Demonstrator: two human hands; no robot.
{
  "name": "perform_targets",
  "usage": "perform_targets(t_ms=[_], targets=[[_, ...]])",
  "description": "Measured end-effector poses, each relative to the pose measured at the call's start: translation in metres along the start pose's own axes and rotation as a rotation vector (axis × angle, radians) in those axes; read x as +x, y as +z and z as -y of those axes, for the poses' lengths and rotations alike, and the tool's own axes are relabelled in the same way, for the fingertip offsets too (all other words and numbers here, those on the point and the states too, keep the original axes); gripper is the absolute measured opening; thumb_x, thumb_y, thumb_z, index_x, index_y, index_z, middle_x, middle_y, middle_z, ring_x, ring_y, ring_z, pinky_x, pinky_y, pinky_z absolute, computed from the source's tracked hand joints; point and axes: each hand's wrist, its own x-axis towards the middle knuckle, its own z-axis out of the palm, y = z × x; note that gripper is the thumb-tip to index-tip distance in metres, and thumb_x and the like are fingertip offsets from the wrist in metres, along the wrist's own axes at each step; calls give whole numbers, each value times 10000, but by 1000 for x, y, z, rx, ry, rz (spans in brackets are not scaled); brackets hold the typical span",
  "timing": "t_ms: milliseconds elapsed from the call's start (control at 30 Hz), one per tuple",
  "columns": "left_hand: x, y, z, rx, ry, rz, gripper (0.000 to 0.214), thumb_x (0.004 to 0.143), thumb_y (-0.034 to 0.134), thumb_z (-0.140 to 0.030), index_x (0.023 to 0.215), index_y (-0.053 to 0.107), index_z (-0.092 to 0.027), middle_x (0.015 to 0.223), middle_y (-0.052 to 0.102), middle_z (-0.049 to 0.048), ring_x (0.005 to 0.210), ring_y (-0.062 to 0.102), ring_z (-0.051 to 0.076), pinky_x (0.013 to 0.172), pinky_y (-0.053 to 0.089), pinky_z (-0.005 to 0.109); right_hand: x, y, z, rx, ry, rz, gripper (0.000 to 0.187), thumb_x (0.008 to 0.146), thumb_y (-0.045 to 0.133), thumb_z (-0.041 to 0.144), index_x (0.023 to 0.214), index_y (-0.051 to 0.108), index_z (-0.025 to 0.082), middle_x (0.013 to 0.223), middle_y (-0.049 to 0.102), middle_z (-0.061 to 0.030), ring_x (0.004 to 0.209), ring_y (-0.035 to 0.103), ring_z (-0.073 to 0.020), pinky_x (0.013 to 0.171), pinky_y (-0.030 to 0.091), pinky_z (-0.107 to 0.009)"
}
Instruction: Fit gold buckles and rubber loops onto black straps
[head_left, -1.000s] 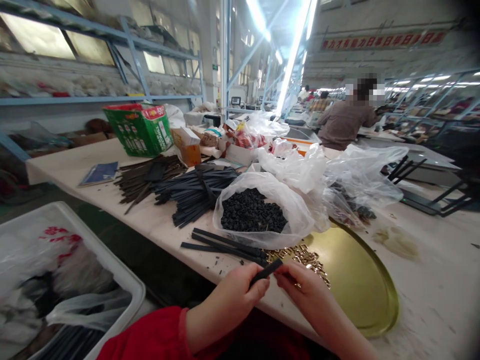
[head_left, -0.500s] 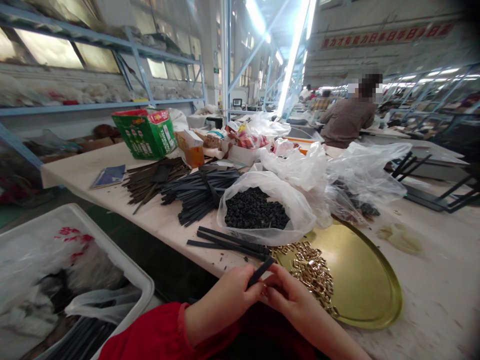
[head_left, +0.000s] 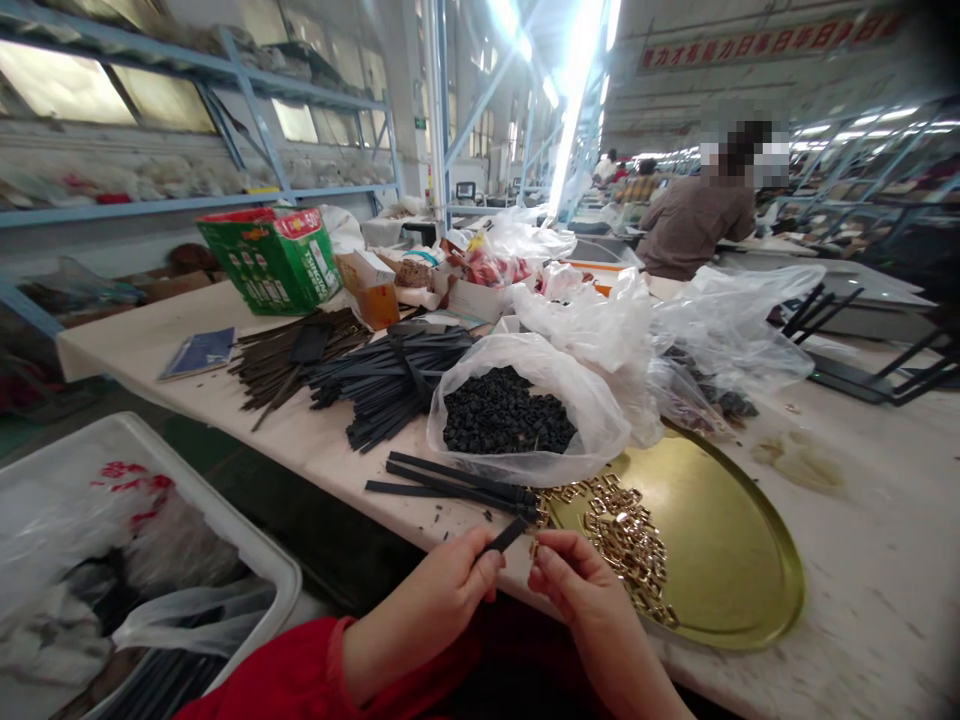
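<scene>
My left hand [head_left: 442, 590] is closed round a thin black strip [head_left: 505, 536], whose free end points up and to the right. My right hand [head_left: 574, 585] is pinched shut just right of that end, with a small gold metal piece at its fingertips. Both hands hover at the table's near edge. Right behind them lies a round gold tray [head_left: 720, 540] with several gold buckles [head_left: 626, 540] heaped on its left side. A few loose black strips [head_left: 450, 482] lie on the table beyond my left hand.
A clear bag of small black pieces [head_left: 510, 425] stands behind the tray. Piles of black strips [head_left: 390, 375] and a green box [head_left: 274, 260] lie further left. A white bin [head_left: 135, 560] sits at the lower left. Another person [head_left: 694, 220] sits at the back right.
My hands have moved slightly apart and lower; the strip's end has left my right hand's fingers. The view shifted a little.
</scene>
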Motion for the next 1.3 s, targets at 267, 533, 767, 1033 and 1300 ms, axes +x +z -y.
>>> perform_targets(t_ms=[267,533,767,1033,1300], targets=[[-4,7,0,84,70,96,242,874,355,-243,778,560,-159,805,596,25,735,512,141,675,356,230,-9,13,-16,309,233,5,385,497,837,322,786,635,165,665,621,33,541,554,-56,549,483,-161],[-11,7,-1,-205,-73,121,108,799,441,-195,854,520,-147,705,577,-15,640,503,105,618,373,210,-13,7,-31,88,42,-29,330,606,759,419,747,577,182,604,590,45,540,521,-90,528,432,-197],[-16,16,4,-423,-188,108,142,790,448,-299,780,435,-158,569,534,-37,403,360,57,402,249,186,-26,12,-33,-44,34,90,311,715,646,480,751,577,178,646,598,13,625,555,-139,583,446,-244],[-17,29,13,-375,-232,-30,78,756,427,-226,703,422,-170,483,498,-58,402,379,63,430,272,184,-29,18,-30,-156,-45,-19,339,686,643,509,740,563,185,672,598,-14,654,551,-169,600,457,-274],[-20,16,14,-271,-181,84,194,813,445,-360,757,421,-176,527,513,-48,392,388,75,363,239,181,-19,12,-29,-412,-127,79,327,714,603,502,691,553,179,650,555,-8,623,502,-162,577,422,-271]])
